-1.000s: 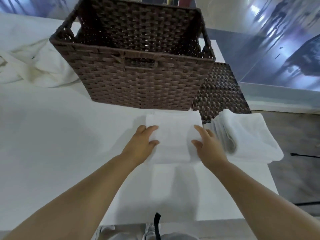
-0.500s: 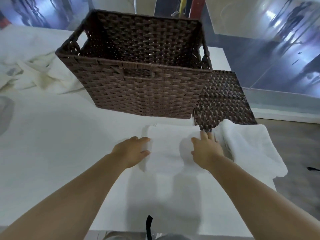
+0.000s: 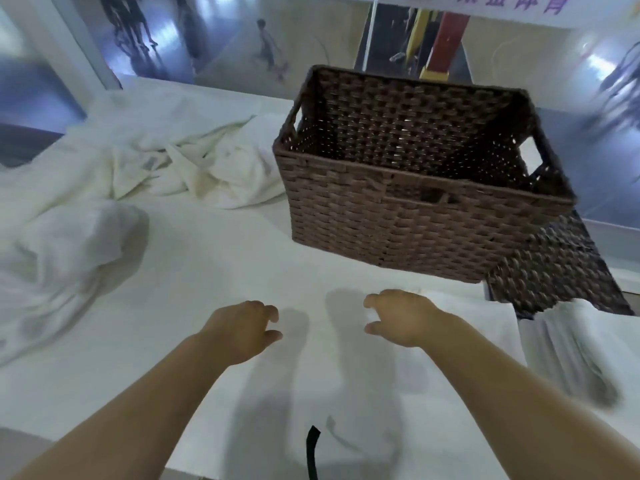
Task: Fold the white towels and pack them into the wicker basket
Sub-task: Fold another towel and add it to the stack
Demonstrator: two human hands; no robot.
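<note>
A: Where are the towels from my hands?

B: The crumpled white towels point(image 3: 207, 171) lie far-left; your left hand point(image 3: 242, 329) is nearer. Both it and the right hand point(image 3: 403, 315) hang loose-fingered, holding nothing (I judge). The brown wicker basket point(image 3: 415, 216) stands ahead-right.

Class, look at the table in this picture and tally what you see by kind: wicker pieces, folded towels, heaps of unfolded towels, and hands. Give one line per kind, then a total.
Wicker pieces: 2, the wicker basket and a flat wicker panel.
Folded towels: 2, the flat one and the stacked one.
Unfolded heaps: 2, crumpled pile, bundle.
Hands: 2, left hand, right hand.
Total: 8.
</note>
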